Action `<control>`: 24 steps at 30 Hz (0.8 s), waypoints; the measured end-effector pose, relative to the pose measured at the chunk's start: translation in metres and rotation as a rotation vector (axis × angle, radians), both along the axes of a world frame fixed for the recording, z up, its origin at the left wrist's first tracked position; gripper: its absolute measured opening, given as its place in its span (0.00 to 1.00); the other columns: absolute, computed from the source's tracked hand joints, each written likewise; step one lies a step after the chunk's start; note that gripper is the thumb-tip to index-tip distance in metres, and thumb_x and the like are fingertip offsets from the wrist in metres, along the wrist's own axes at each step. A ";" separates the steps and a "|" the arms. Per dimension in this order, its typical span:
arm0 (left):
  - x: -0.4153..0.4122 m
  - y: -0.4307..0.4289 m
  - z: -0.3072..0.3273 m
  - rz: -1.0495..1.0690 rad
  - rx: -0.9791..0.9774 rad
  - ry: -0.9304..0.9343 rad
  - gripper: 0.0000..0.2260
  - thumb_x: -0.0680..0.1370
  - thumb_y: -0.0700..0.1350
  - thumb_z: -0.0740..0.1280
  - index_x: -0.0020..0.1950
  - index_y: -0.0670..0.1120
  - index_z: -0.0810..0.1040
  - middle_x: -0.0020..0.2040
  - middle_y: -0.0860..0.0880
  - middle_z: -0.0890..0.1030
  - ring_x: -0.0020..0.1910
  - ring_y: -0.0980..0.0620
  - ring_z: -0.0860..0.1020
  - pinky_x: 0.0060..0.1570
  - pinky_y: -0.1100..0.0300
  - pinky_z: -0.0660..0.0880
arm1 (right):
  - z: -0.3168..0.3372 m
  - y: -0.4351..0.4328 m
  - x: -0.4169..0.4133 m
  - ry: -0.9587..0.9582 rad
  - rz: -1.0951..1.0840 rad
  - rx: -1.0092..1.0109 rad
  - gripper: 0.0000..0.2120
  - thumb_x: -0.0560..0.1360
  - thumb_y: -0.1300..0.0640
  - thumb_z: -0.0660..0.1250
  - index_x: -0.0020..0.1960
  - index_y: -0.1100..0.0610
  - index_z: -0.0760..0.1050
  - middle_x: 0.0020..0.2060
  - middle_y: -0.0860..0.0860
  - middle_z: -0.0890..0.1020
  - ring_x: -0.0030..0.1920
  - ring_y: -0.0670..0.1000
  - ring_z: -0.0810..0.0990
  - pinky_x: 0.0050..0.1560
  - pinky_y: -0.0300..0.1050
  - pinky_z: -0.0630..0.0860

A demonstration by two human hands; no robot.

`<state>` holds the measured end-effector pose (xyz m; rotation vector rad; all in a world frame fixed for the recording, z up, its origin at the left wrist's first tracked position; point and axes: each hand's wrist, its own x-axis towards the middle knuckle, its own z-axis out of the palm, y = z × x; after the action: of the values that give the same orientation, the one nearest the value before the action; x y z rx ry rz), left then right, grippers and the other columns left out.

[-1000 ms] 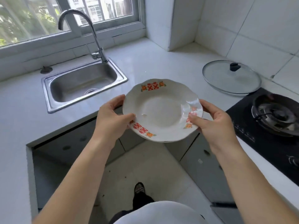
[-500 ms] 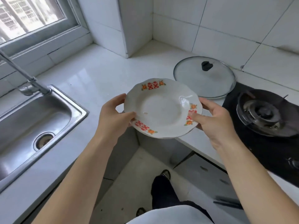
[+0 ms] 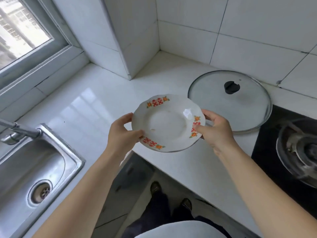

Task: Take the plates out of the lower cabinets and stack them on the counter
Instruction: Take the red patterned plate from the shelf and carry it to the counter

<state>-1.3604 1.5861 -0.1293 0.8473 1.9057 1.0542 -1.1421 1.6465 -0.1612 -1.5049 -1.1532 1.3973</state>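
A white plate (image 3: pixel 167 124) with red and orange marks on its scalloped rim hangs above the inner corner of the white counter (image 3: pixel 96 107), slightly tilted. My left hand (image 3: pixel 124 133) grips its left rim, thumb on top. My right hand (image 3: pixel 217 129) grips its right rim, thumb over the red mark. A second rim seems to show under the plate's near edge, but I cannot tell whether it is another plate. The lower cabinets (image 3: pixel 135 174) show dark grey below the counter edge.
A glass pot lid (image 3: pixel 229 102) with a black knob lies on the counter just right of the plate. A black gas hob (image 3: pixel 291 152) with a burner is at the far right. A steel sink (image 3: pixel 34 177) and tap (image 3: pixel 18 133) sit at the left. Tiled walls close the corner.
The plate has travelled forward and now hangs over the counter corner beside the lid. The view has swung right, so the sink slid to the left edge. Both hands keep their grip.
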 end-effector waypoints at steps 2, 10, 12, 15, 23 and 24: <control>-0.009 0.024 -0.010 -0.030 -0.028 0.003 0.26 0.67 0.31 0.70 0.63 0.47 0.76 0.61 0.53 0.76 0.51 0.46 0.80 0.44 0.55 0.81 | -0.007 0.020 -0.010 -0.014 -0.005 -0.010 0.21 0.67 0.69 0.70 0.52 0.46 0.78 0.45 0.42 0.81 0.47 0.49 0.82 0.51 0.51 0.80; -0.044 0.116 -0.036 -0.134 -0.082 0.025 0.25 0.65 0.32 0.70 0.61 0.46 0.77 0.60 0.53 0.77 0.43 0.50 0.81 0.42 0.51 0.82 | -0.020 0.098 -0.037 -0.169 -0.006 -0.025 0.19 0.67 0.68 0.70 0.45 0.43 0.76 0.42 0.36 0.77 0.47 0.50 0.81 0.51 0.52 0.80; -0.051 0.142 -0.041 -0.132 -0.087 0.037 0.26 0.65 0.32 0.70 0.63 0.46 0.76 0.60 0.54 0.76 0.42 0.51 0.81 0.43 0.52 0.82 | -0.024 0.120 -0.043 -0.194 -0.019 -0.029 0.19 0.67 0.67 0.70 0.49 0.45 0.77 0.41 0.35 0.76 0.47 0.49 0.80 0.49 0.48 0.79; -0.059 0.180 -0.049 -0.156 -0.090 0.072 0.27 0.65 0.34 0.70 0.63 0.48 0.75 0.61 0.54 0.76 0.45 0.48 0.81 0.45 0.50 0.81 | -0.031 0.154 -0.054 -0.241 -0.039 -0.021 0.20 0.67 0.67 0.70 0.55 0.49 0.78 0.41 0.35 0.76 0.47 0.47 0.78 0.47 0.41 0.74; -0.074 0.289 -0.063 -0.240 -0.106 0.151 0.27 0.67 0.35 0.67 0.65 0.51 0.73 0.61 0.55 0.76 0.40 0.51 0.81 0.25 0.65 0.70 | -0.050 0.252 -0.078 -0.312 -0.094 -0.048 0.17 0.67 0.67 0.68 0.44 0.45 0.74 0.36 0.36 0.76 0.39 0.44 0.76 0.43 0.40 0.74; -0.076 0.301 -0.065 -0.242 -0.109 0.156 0.27 0.67 0.35 0.67 0.65 0.51 0.73 0.62 0.55 0.76 0.40 0.51 0.81 0.24 0.65 0.69 | -0.053 0.263 -0.081 -0.317 -0.100 -0.046 0.17 0.66 0.67 0.68 0.44 0.46 0.75 0.37 0.38 0.78 0.38 0.43 0.76 0.42 0.41 0.74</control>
<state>-1.4364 1.8869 -0.1944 1.0921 1.9113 0.7508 -1.2234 1.9100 -0.2144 -1.8385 -1.2199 1.1524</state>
